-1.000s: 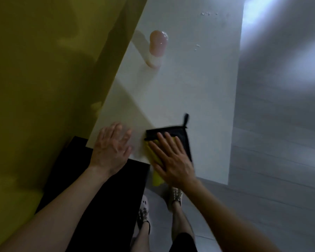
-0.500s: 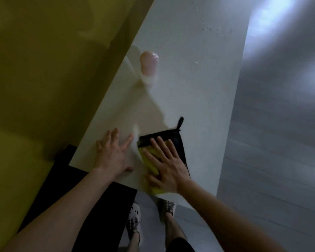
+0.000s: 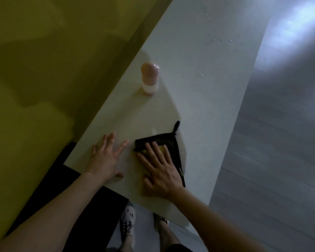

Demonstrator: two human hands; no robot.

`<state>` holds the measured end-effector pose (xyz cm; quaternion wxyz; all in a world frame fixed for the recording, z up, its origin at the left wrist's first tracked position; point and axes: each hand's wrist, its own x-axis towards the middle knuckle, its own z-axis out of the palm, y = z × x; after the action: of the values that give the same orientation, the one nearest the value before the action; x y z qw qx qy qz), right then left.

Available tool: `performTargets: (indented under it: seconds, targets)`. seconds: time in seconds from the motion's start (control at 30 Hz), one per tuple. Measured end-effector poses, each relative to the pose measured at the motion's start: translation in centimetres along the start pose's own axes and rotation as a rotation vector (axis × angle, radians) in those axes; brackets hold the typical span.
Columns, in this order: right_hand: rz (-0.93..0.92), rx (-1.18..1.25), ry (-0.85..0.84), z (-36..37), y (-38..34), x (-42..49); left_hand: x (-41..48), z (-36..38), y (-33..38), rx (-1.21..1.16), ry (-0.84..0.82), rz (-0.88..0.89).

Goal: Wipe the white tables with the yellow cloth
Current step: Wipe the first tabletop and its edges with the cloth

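The right hand (image 3: 160, 171) lies flat, fingers straight and spread, pressing the black-bordered yellow cloth (image 3: 159, 138) onto the white table (image 3: 207, 91) close to its near end. The left hand (image 3: 105, 160) rests flat on the tabletop just beside it, holding nothing. A second ago the cloth overhung the edge; now it lies fully on the table. A pink bottle (image 3: 149, 79) stands farther along, with water droplets (image 3: 223, 42) beyond.
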<state>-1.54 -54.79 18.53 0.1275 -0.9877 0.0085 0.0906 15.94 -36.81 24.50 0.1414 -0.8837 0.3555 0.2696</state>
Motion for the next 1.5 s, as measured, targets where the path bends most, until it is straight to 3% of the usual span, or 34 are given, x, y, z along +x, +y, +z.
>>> performTargets:
  seconds: [0.07, 0.13, 0.27, 0.37, 0.47, 0.57, 0.67, 0.73, 0.83, 1.03, 1.23, 1.5]
  targets:
    - [-0.161, -0.033, -0.014, -0.2, 2.5, -0.1, -0.1, 0.1, 0.2, 0.001, 0.008, -0.014]
    - [-0.101, -0.038, 0.043, -0.5, 7.7, 0.2, -0.1, -0.1, 0.3, -0.009, 0.002, -0.022]
    - [0.539, -0.021, 0.139, -2.9, 16.3, 1.0, -0.1, -0.2, 0.0, -0.025, -0.03, -0.031]
    - [0.702, -0.012, 0.134, -2.5, 14.9, 2.4, -0.3, -0.7, 0.5, -0.016, -0.064, -0.038]
    - [0.571, -0.028, 0.079, -2.1, 11.5, 2.0, 1.4, -4.3, 1.5, -0.125, 0.019, -0.103]
    - [0.365, -0.064, -0.065, -2.7, 10.7, 0.8, 5.4, -9.5, 1.8, -0.347, 0.295, -0.181]
    - [0.232, -0.079, -0.126, -4.5, 12.0, 0.2, 9.8, -13.6, 2.6, -0.524, 0.521, -0.096]
    - [0.223, -0.101, -0.136, -4.9, 12.5, 0.0, 12.7, -16.1, 3.7, -0.566, 0.561, 0.008]
    - [0.242, -0.128, -0.103, -4.4, 12.3, 0.3, 15.9, -19.0, 5.0, -0.591, 0.495, 0.093]
    - [0.251, -0.079, -0.093, -4.1, 12.4, 0.4, 15.8, -18.6, 5.2, -0.643, 0.581, 0.106]
    - [0.121, -0.027, -0.082, -4.8, 13.5, 0.5, 9.0, -14.9, 4.8, -0.664, 0.636, -0.059]
    - [-0.216, -0.098, -0.152, -4.8, 14.3, 1.5, -3.9, -6.3, 8.1, -0.732, 0.743, -0.581]
